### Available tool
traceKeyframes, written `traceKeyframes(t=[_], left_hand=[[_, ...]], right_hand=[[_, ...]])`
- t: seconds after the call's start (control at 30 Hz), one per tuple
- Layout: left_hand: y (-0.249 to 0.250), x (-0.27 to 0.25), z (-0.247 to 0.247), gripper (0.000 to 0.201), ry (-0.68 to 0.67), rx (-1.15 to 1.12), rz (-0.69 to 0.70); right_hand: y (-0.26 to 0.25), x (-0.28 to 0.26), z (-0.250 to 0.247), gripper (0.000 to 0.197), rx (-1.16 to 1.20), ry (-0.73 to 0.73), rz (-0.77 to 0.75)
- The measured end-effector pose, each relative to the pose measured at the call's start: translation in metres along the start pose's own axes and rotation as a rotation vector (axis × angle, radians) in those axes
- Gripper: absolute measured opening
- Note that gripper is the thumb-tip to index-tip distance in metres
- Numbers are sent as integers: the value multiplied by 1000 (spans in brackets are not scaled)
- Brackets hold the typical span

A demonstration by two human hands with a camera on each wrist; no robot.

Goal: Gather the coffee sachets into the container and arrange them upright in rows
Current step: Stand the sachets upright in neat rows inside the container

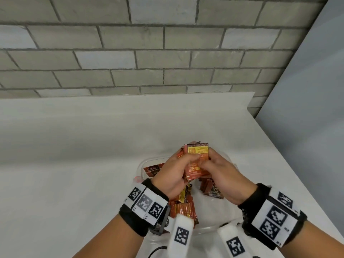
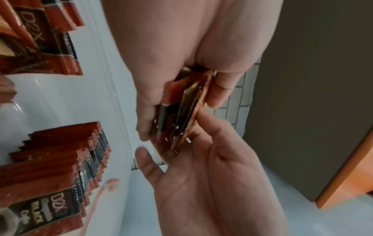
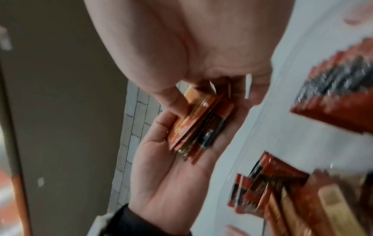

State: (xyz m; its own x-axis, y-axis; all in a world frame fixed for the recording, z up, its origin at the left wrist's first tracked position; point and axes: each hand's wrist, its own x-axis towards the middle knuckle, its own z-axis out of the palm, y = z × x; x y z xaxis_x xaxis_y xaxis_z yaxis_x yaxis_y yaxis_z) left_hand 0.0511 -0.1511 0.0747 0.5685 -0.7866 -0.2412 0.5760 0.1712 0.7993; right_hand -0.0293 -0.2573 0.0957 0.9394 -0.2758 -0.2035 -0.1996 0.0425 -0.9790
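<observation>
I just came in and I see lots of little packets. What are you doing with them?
A person is sorting coffee sachets. Both hands, the left hand and the right hand, hold a small stack of sachets together above a clear container on the white counter. More sachets already sit in groups inside the container.

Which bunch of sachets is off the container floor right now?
The stack of red-orange coffee sachets pinched between the left hand and right hand, above the clear plastic container. The other bunches sit inside it.
</observation>
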Motion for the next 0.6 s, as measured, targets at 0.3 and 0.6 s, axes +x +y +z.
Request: traceKeyframes(t=[0.3, 0.6], left_hand=[[-6, 9, 7, 14, 24, -49, -67], [-7, 1, 13, 14, -88, -132, -50]], right_hand=[[-22, -19, -23, 106, -1139, -95, -315], [-21, -13, -17, 111, -1220, -180, -447]])
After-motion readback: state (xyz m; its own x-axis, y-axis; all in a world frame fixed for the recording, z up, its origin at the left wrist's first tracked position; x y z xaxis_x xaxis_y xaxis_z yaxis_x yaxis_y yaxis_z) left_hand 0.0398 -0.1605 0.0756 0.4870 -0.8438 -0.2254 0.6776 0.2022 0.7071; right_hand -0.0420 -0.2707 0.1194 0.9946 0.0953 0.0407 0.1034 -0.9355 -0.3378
